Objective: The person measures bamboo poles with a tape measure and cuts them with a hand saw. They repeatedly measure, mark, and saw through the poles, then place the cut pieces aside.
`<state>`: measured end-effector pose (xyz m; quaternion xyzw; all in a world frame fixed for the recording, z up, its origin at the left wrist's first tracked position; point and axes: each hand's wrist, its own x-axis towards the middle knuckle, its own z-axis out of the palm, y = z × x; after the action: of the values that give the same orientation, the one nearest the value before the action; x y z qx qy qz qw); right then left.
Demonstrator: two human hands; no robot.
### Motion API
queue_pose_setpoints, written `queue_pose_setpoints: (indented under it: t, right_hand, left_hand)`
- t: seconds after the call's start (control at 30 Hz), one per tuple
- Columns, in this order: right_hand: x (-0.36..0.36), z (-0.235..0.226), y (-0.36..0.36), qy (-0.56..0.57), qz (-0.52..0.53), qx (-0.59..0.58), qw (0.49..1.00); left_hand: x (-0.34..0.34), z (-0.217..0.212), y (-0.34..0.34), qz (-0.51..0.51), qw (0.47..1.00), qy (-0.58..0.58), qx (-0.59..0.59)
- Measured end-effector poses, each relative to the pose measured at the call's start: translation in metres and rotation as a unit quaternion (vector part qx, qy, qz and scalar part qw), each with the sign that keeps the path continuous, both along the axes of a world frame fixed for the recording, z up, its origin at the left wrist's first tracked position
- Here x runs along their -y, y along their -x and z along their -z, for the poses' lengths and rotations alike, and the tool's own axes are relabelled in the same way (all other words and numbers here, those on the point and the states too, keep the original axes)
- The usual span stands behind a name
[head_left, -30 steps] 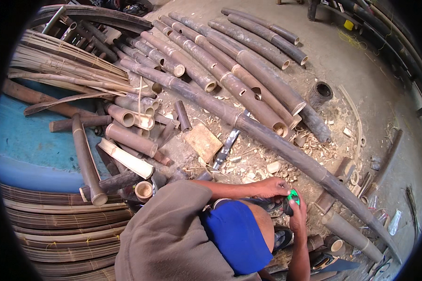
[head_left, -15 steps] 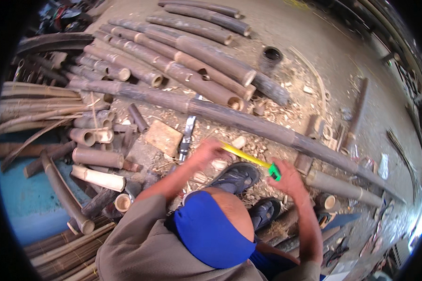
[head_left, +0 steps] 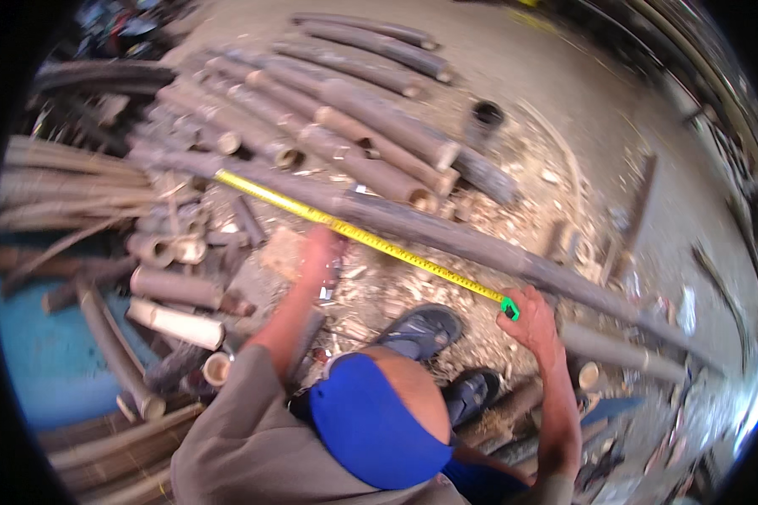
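Yellow tape point(head_left: 413, 259) extends leftward from right hand point(head_left: 531, 320)

Tape measure point(head_left: 370, 240) along bamboo pole point(head_left: 446, 236), other poles point(head_left: 387, 119) behind, strips point(head_left: 76, 183) left

Right grip point(head_left: 531, 320) holds tape measure point(head_left: 510, 309), yellow blade point(head_left: 387, 247) beside pole point(head_left: 480, 248).

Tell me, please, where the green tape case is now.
In the head view, the green case is right of centre, in the right hand, at one end of the yellow tape, below the long pole.
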<state>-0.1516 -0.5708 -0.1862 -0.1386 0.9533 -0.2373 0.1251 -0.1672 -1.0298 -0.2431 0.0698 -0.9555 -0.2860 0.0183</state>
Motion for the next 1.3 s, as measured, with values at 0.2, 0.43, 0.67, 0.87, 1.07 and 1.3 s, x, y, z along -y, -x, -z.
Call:
queue_pose_setpoints:
  t: [0.2,0.43,0.67,0.87,1.07,1.3]
  right_hand:
    - [0.092,-0.013,0.018,0.032,-0.029,0.025,0.999]
    - [-0.018,-0.002,0.011,-0.026,-0.023,-0.067,0.997]
    - [-0.135,0.001,-0.011,-0.060,0.039,-0.078,0.994]
    - [-0.018,0.002,0.020,-0.014,0.016,-0.123,0.992]
    - [0.062,0.006,0.042,-0.032,0.001,-0.113,0.993]
    - [0.024,0.009,0.034,-0.041,0.020,-0.107,0.993]
  left_hand:
    - [-0.102,0.008,-0.014,-0.223,0.662,-0.710,0.092]
    - [0.075,0.015,0.052,-0.303,0.807,-0.506,-0.018]
    - [0.207,-0.013,0.074,-0.432,0.710,-0.525,-0.181]
    - [0.103,0.016,0.054,-0.336,0.755,-0.551,-0.110]
    - [0.003,-0.001,0.052,-0.347,0.672,-0.648,-0.084]
    - [0.110,0.010,0.077,-0.385,0.706,-0.585,-0.108]
